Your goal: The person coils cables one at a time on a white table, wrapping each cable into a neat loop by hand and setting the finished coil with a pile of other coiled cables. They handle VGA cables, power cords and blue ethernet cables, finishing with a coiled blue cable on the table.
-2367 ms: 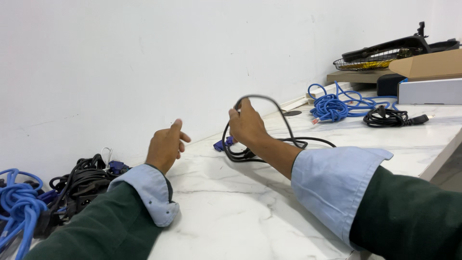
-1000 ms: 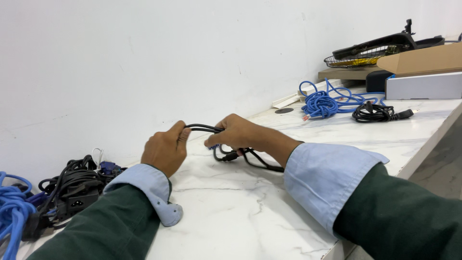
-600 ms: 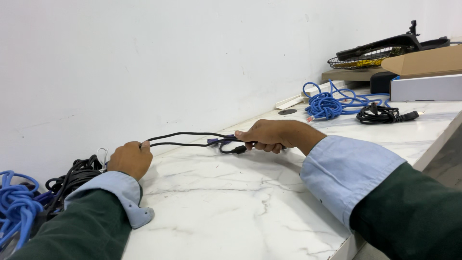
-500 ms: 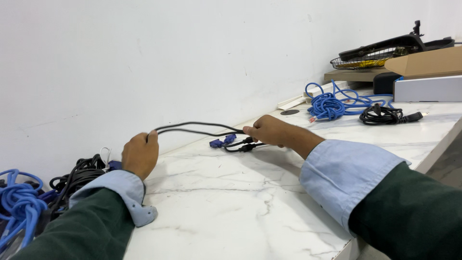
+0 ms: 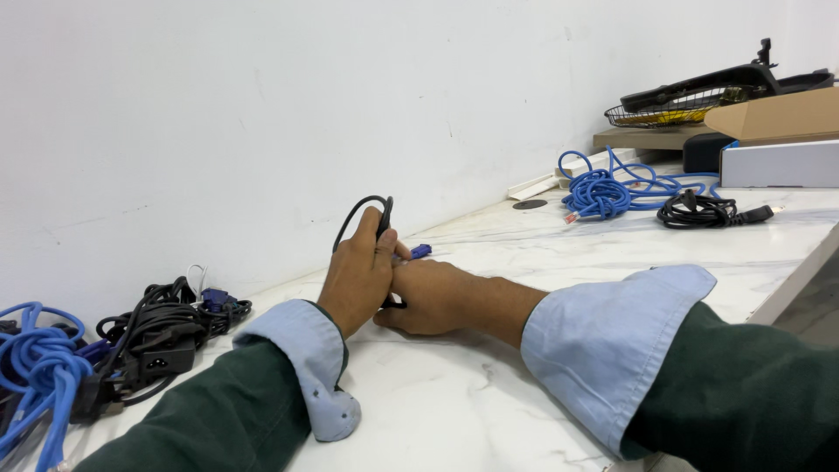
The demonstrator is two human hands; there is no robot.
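Observation:
My left hand [image 5: 357, 278] stands upright on the white marble counter [image 5: 489, 385] and grips a folded black cable [image 5: 367, 212], whose loop sticks up above my fingers. My right hand [image 5: 434, 297] lies right against it, fingers closed around the lower part of the same cable. A blue connector [image 5: 420, 251] of the cable shows just behind my hands. How the rest of the cable runs is hidden by my hands.
A pile of black cables with a power adapter [image 5: 157, 336] and a blue cable bundle [image 5: 39, 371] lie at the left. Far right are a blue cable coil [image 5: 603, 190], a black cable coil [image 5: 703, 210], a white box [image 5: 778, 163], cardboard and a wire basket [image 5: 673, 112].
My hands were apart with the cable stretched between them; they have now come together, and the cable is folded into a short loop above my left hand.

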